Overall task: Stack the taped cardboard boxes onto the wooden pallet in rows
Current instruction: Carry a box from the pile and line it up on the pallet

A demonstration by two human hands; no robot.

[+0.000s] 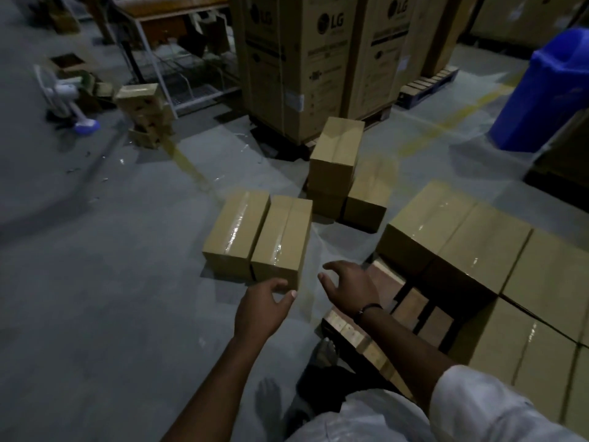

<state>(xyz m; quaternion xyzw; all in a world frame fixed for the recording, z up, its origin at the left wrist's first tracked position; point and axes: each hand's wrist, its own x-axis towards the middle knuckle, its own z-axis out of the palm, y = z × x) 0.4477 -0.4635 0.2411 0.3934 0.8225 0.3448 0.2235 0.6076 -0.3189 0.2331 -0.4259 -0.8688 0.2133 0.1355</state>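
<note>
Two taped cardboard boxes lie side by side on the grey floor: the nearer right one (283, 237) and the left one (237, 232). My left hand (264, 306) hovers at the near corner of the right box, fingers loosely curled, holding nothing. My right hand (347, 287) is spread open just right of that box, above the floor. A further pile of taped boxes (338, 161) stands behind. The wooden pallet (411, 309) lies at the right, with several taped boxes (481, 247) stacked on its far and right parts.
Tall LG cartons (296, 59) on pallets stand at the back. A blue bin (548, 90) is at the far right. A metal rack (178, 59), a small stack of cartons (143, 116) and a fan (67, 94) are at the back left. My feet (325, 349) are by the pallet's corner.
</note>
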